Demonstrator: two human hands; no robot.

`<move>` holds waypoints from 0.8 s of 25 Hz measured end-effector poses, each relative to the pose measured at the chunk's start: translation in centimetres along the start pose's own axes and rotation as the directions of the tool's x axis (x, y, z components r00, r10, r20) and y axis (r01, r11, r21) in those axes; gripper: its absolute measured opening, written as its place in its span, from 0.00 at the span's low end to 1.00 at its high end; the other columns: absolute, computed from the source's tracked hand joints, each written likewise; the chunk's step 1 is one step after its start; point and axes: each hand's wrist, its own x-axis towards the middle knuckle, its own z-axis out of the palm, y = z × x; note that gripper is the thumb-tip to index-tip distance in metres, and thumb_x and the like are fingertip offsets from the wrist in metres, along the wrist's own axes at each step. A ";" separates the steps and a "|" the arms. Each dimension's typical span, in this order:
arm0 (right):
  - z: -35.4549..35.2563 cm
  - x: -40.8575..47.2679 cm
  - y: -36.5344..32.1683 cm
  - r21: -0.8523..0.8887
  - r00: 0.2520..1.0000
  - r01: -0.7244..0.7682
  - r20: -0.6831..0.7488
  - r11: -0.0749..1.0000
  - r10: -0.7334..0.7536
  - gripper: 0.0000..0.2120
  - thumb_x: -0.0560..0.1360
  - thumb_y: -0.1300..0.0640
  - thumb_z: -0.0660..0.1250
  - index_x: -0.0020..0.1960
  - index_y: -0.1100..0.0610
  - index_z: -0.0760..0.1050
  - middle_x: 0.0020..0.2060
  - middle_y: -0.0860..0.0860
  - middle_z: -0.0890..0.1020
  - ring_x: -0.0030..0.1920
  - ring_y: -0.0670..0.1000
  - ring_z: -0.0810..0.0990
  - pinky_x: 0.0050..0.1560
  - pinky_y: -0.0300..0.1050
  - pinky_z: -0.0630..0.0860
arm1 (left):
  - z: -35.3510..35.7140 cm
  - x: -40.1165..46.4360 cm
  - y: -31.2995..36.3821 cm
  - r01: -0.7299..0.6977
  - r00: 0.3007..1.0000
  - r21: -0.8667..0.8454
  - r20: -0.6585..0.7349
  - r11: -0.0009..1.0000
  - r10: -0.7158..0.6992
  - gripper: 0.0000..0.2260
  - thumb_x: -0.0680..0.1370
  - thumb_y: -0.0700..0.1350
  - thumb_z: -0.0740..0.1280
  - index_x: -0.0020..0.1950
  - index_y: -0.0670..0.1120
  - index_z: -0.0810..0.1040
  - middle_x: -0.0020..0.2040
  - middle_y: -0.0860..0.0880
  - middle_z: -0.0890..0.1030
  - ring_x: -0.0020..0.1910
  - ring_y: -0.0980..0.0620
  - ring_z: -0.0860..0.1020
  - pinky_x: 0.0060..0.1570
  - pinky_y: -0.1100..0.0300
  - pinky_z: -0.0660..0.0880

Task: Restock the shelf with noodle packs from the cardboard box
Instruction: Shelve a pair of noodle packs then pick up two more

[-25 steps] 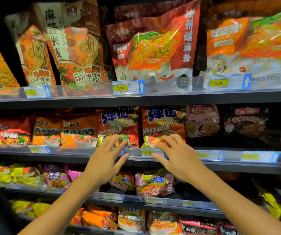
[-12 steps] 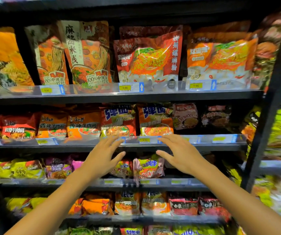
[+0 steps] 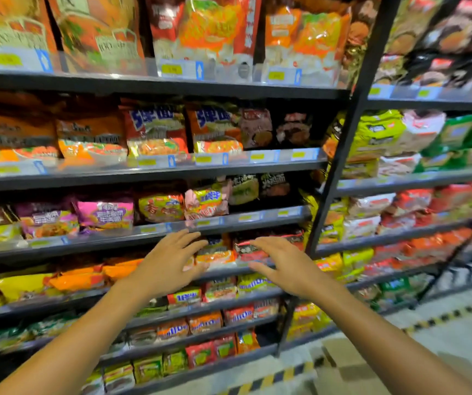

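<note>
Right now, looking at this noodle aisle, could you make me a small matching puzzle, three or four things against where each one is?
Things:
1. left hand
2. right hand
3. pink noodle pack
4. cardboard box

Places:
A. on the floor, lower right
B. on a shelf, above and left of both hands
C. open, nearer the black upright post
D. open, before orange packs

Pairs: 1-D, 2-C, 3-B, 4-A

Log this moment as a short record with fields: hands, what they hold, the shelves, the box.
left hand: open, fingers spread, empty
right hand: open, fingers spread, empty
position: both raised in front of the shelf unit, touching no pack as far as the blur shows
shelves: rows filled with noodle packs
cardboard box: on the floor at lower right, contents not visible
</note>
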 end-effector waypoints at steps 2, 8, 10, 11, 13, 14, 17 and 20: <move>0.7 -2.9 0.7 -0.021 0.998 -0.053 0.033 0.998 0.054 0.30 0.80 0.36 0.58 0.78 0.49 0.62 0.76 0.46 0.66 0.77 0.49 0.61 0.76 0.47 0.60 | 1.3 -0.8 1.5 -0.006 0.998 -0.026 0.061 1.000 0.008 0.44 0.70 0.76 0.35 0.79 0.56 0.57 0.81 0.54 0.54 0.80 0.51 0.48 0.78 0.50 0.46; 1.9 -10.9 4.7 -0.015 0.979 -0.173 0.107 0.985 0.174 0.31 0.79 0.33 0.56 0.78 0.47 0.62 0.76 0.47 0.66 0.76 0.49 0.61 0.74 0.46 0.60 | 4.7 -2.2 7.8 -0.041 0.987 -0.087 0.153 0.995 0.054 0.52 0.64 0.79 0.28 0.80 0.55 0.56 0.81 0.54 0.52 0.80 0.50 0.49 0.78 0.50 0.48; 2.0 -14.9 7.0 0.011 0.965 -0.232 0.128 0.973 0.229 0.34 0.78 0.31 0.54 0.78 0.48 0.63 0.76 0.47 0.66 0.77 0.50 0.61 0.75 0.48 0.60 | 6.6 -1.5 11.3 -0.078 0.980 -0.110 0.172 0.991 0.096 0.50 0.66 0.79 0.30 0.79 0.55 0.58 0.80 0.54 0.54 0.80 0.49 0.50 0.78 0.50 0.48; 2.0 -17.2 8.5 0.018 0.956 -0.265 0.137 0.964 0.260 0.35 0.77 0.30 0.53 0.78 0.48 0.63 0.76 0.48 0.66 0.77 0.50 0.61 0.75 0.48 0.60 | 7.6 -1.0 13.6 -0.100 0.975 -0.112 0.185 0.989 0.120 0.50 0.66 0.79 0.30 0.79 0.55 0.59 0.80 0.53 0.55 0.80 0.49 0.51 0.78 0.50 0.49; 1.8 -22.6 12.4 0.020 0.933 -0.339 0.138 0.941 0.333 0.33 0.78 0.32 0.55 0.78 0.48 0.63 0.76 0.48 0.66 0.77 0.51 0.60 0.75 0.48 0.58 | 9.8 0.4 19.4 -0.157 0.961 -0.128 0.209 0.979 0.181 0.51 0.65 0.79 0.30 0.79 0.55 0.59 0.80 0.53 0.57 0.80 0.49 0.52 0.78 0.50 0.50; 1.6 -25.7 14.6 0.023 0.918 -0.380 0.137 0.925 0.373 0.32 0.79 0.34 0.56 0.78 0.48 0.62 0.77 0.48 0.66 0.78 0.51 0.60 0.75 0.48 0.58 | 10.9 1.3 22.9 -0.185 0.951 -0.142 0.223 0.972 0.214 0.51 0.65 0.79 0.30 0.79 0.55 0.60 0.80 0.53 0.57 0.79 0.50 0.53 0.78 0.50 0.51; 0.4 -35.1 20.6 0.008 0.854 -0.508 0.135 0.862 0.502 0.33 0.78 0.32 0.55 0.79 0.47 0.61 0.77 0.49 0.66 0.77 0.52 0.62 0.75 0.49 0.61 | 13.7 3.3 33.1 -0.262 0.913 -0.210 0.263 0.942 0.312 0.50 0.66 0.80 0.33 0.78 0.56 0.62 0.79 0.53 0.59 0.79 0.51 0.55 0.77 0.50 0.53; -0.7 -45.2 26.8 0.023 0.768 -0.635 0.134 0.772 0.627 0.45 0.71 0.22 0.44 0.78 0.48 0.62 0.76 0.50 0.67 0.76 0.53 0.63 0.75 0.51 0.63 | 16.0 4.9 44.1 -0.380 0.851 -0.222 0.296 0.898 0.433 0.52 0.65 0.79 0.31 0.77 0.52 0.64 0.77 0.50 0.64 0.77 0.49 0.60 0.74 0.54 0.55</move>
